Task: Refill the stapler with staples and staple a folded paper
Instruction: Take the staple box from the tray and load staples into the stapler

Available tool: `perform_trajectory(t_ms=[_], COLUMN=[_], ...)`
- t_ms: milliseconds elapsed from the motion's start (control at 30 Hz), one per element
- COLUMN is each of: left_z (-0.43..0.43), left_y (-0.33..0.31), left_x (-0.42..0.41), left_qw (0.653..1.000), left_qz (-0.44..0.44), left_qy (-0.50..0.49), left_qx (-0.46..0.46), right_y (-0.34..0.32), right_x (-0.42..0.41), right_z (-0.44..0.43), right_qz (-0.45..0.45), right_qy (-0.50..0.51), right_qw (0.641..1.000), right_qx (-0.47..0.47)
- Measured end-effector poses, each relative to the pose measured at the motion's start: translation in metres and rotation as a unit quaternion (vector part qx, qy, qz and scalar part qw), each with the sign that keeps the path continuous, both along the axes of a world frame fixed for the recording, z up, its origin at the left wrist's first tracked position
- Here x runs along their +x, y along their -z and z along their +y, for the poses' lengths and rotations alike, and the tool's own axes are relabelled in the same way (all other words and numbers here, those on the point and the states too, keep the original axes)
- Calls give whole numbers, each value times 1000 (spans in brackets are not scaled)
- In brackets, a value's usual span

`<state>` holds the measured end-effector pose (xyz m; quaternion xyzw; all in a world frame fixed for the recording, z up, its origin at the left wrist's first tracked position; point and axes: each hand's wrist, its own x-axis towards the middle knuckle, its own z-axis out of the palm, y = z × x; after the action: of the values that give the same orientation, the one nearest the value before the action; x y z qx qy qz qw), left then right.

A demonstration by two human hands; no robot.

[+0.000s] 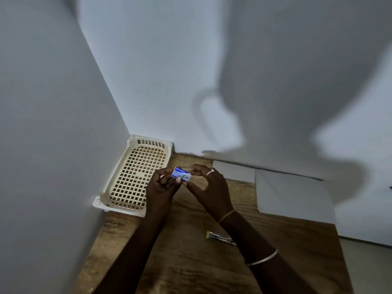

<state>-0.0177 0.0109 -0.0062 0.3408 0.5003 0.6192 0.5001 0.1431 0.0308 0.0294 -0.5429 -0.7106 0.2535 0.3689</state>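
Two hands hold a blue staple box [181, 174], fingers [178, 179] of the left hand [161, 188] and right hand [210, 183] pinching opposite ends; the stapler [218, 237] lies on the bench [191, 264] below them.

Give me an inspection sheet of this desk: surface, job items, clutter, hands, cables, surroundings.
Surface: wooden table, grain showing.
Job's things: blue staple box held above the table; white paper lying by the wall; what looks like the stapler, partly hidden under the right forearm.
Clutter: cream lattice basket in the corner.
Grippers: left hand and right hand both pinch the staple box with their fingers.
Cables: nothing seen.
Surroundings: white walls with shadows cast on them.
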Motion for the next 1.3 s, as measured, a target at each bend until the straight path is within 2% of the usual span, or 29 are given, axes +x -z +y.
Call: perform_trajectory(t_ms=[133,233,500,900,1033,1300], left_z=[-16,-25,-42,-48,-51,-58], left_y=[-14,-30,-66,-80,-76,-63], left_x=[30,49,79,92,95,102], left_qw=[997,993,989,985,985,985], left_qz=[-49,-73,-79,-92,-91,-113], left_qy=[50,77,97,119,123,122], left_qx=[45,60,75,87,80,46], right_y=[-22,-37,-65,-63,-70,-86], right_x=[34,51,82,99,105,106], right_z=[-26,-44,-75,-88,-85,-75], right_qz=[8,48,110,144,78,-124], right_qy=[16,23,42,54,48,-10], right_qw=[1000,998,993,988,996,992], right_qx=[13,13,15,25,14,0])
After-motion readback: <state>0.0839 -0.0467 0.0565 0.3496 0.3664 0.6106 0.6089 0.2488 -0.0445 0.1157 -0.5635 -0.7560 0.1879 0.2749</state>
